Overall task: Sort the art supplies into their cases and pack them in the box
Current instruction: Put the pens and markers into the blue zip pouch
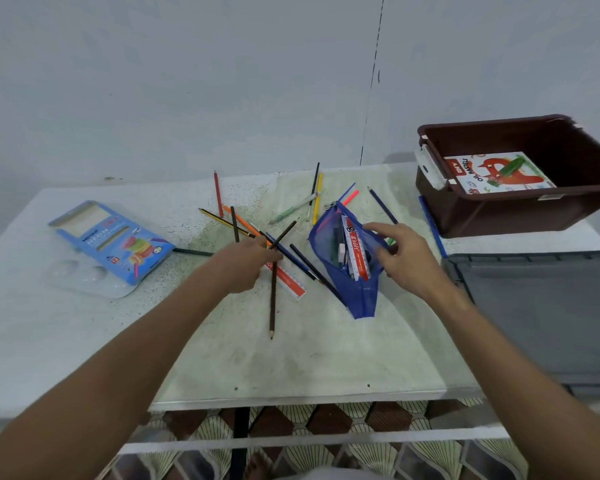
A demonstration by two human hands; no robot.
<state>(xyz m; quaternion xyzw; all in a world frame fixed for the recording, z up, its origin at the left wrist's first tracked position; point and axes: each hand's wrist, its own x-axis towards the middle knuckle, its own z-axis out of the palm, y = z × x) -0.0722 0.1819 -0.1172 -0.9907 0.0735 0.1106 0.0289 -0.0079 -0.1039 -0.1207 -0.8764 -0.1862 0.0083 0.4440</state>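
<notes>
A blue mesh pencil pouch (359, 292) lies open in the middle of the table, with a red-and-white ruler (355, 249) and small items inside. My right hand (404, 259) grips the pouch's right edge and holds it open. My left hand (246, 265) is closed around brown pencils (273, 306), one pointing down toward me. A second red ruler (290, 284) lies under that hand. Several loose coloured pencils (238, 221) are scattered behind. A blue pencil case box (118, 240) lies at the left. The brown plastic box (492, 216) at the right holds an oil pastels pack (496, 174).
A grey lid (548, 313) lies at the right, below the brown box. A clear paint palette (80, 278) sits under the blue case. More pencils (316, 197) lie near the table's far edge, and a blue one (432, 226) beside the box.
</notes>
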